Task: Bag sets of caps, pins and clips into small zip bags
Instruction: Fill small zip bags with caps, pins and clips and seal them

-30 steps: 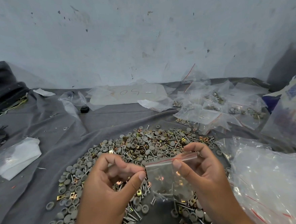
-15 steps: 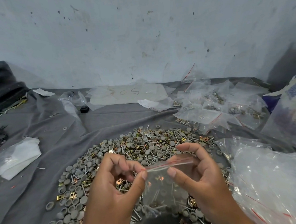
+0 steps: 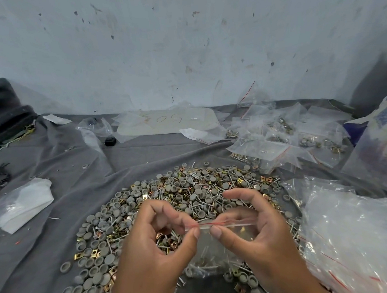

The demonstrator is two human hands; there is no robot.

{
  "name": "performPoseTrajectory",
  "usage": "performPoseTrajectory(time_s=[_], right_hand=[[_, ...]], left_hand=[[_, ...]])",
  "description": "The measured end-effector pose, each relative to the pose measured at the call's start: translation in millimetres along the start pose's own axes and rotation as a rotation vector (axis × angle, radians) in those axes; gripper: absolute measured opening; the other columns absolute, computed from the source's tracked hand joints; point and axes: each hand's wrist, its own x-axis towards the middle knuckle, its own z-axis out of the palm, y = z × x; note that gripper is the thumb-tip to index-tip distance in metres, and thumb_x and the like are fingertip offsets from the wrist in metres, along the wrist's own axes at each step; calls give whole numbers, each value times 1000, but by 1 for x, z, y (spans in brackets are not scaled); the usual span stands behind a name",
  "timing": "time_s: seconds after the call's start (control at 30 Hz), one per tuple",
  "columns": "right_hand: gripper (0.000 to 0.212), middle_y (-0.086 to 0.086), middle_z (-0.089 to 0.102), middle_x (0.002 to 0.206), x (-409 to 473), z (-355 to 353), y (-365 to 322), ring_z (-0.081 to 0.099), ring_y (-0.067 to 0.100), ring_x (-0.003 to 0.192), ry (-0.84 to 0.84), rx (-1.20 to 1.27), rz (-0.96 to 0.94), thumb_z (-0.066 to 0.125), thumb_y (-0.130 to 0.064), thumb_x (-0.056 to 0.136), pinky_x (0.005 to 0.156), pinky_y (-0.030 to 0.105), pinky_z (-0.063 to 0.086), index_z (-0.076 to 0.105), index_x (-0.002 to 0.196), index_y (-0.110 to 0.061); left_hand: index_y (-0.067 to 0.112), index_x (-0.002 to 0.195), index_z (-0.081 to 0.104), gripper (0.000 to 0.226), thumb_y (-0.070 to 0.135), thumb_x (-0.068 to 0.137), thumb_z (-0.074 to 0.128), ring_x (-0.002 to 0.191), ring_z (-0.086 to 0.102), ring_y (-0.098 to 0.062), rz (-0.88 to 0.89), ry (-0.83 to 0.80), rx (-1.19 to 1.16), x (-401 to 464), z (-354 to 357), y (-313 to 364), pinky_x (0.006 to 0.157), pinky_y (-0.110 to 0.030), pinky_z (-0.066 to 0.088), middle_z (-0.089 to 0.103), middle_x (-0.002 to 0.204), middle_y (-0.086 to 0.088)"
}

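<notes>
Small zip bag (image 3: 220, 243) holding pins, top strip pinched by both hands, left (image 3: 158, 245), right (image 3: 260, 231), over loose caps pile (image 3: 191, 190).

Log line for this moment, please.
step: sealing | left hand: pinching zip strip | right hand: pinching zip strip | small zip bag: holds pins

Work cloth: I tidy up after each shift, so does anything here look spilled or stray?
Mostly not. The pile of caps, pins and clips sits loose on the grey cloth, but that looks like working stock. One lone cap lies apart, up left of the pile.
</notes>
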Motion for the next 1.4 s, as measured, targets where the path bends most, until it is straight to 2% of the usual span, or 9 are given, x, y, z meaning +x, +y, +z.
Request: performPoseTrajectory(time_s=[0.1,0.43,0.57,0.77,0.93,1.1,1.27,1.33,1.4], right_hand=[[45,2,77,97,0,1,-2,77,20,85,0,7,4,91,-30,73,66,29,62,63,105,-44],[45,6,77,98,0,4,-5,77,25,84,-5,49,0,89,-35,71,65,33,62,61,106,-41],[49,4,77,100,0,5,-7,76,24,87,-30,26,-2,89,-48,70,69,31,62,59,109,-44],[48,3,77,100,-1,5,-6,76,23,88,-39,-6,-12,88,-43,74,71,28,60,58,112,-42],[46,0,78,98,-1,5,-8,76,19,90,-55,-59,8,87,-53,71,74,30,60,57,106,-46],[39,10,78,90,6,-14,-18,76,20,78,-157,35,123,88,-23,73,64,20,57,63,98,-39],[29,4,79,94,11,-33,-29,75,22,86,-279,-97,197,78,-23,83,75,26,55,67,101,-43],[25,2,79,93,16,-31,-37,74,30,87,-305,-151,213,75,-25,86,77,31,55,69,104,-41],[21,-4,78,90,31,-33,-47,75,17,80,-279,-197,183,72,-25,87,70,23,58,70,106,-35]], left_hand=[[37,83,49,26,39,70,72,79,64,-20,-7,-17,15,0,0,1,72,-26,51,71,84,-3],[35,86,47,33,38,70,75,88,69,-20,-17,-15,39,-1,2,4,83,-45,48,76,90,-1],[33,84,44,33,36,70,74,83,68,-19,-28,-14,30,-1,2,6,80,-44,48,74,86,-4],[36,86,47,35,40,69,77,85,70,-22,-48,-12,13,-2,4,5,82,-50,50,75,90,-3],[33,82,40,37,38,69,74,81,69,-21,-58,-4,42,-2,2,5,79,-44,48,74,85,-4],[34,81,39,44,44,70,80,78,71,-10,-155,-71,38,-2,-8,10,92,-43,40,77,82,5],[7,83,37,59,43,62,78,63,69,-6,-290,-134,8,-1,-7,15,78,-38,45,78,80,4],[11,87,41,53,40,62,78,58,67,-5,-322,-102,-31,2,-6,15,70,-35,45,78,83,1],[28,90,51,38,38,63,76,69,71,-7,-330,11,-104,5,-9,11,70,-36,47,78,94,2]])
